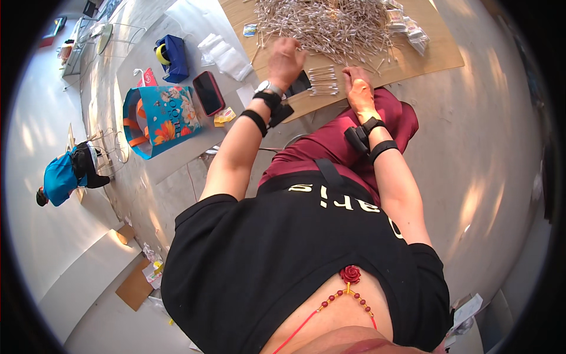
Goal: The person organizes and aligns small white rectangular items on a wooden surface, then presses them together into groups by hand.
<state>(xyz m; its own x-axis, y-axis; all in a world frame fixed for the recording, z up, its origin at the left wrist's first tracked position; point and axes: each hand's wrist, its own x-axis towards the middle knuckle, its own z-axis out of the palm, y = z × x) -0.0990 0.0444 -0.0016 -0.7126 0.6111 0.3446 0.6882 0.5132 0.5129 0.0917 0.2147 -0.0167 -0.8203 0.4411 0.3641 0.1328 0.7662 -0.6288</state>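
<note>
White cotton swabs (pixel 321 26) lie in a big loose heap on a pale wooden board (pixel 439 50) set on the floor, straight ahead of a seated person in a black shirt and dark red trousers. The left hand (pixel 286 59) hovers at the near edge of the heap, fingers curled downward; whether it grips any swabs cannot be told from here. The right hand (pixel 358 87) rests palm down near the board's front edge, fingers spread and closed on nothing, just beside a small neat row of swabs (pixel 322 81) laid side by side. Both wrists wear black bands. It looks like a sorting step: swabs drawn from the heap and lined up in the row. The next move would seem to call for picking out a few thin sticks cleanly from a tangled mass, which takes a fine pinch. A dark flat object (pixel 299 82) lies between the hands, touching the row's left end, and could crowd it. Clear packets (pixel 407 26) sit at the heap's right side. Off the board to the left lie a red phone (pixel 208 92), a bright floral bag (pixel 158 118), a blue pouch (pixel 174 57) and folded white plastic (pixel 227 58). Farther left, another person in blue (pixel 62 177) is on the floor, well apart.
</note>
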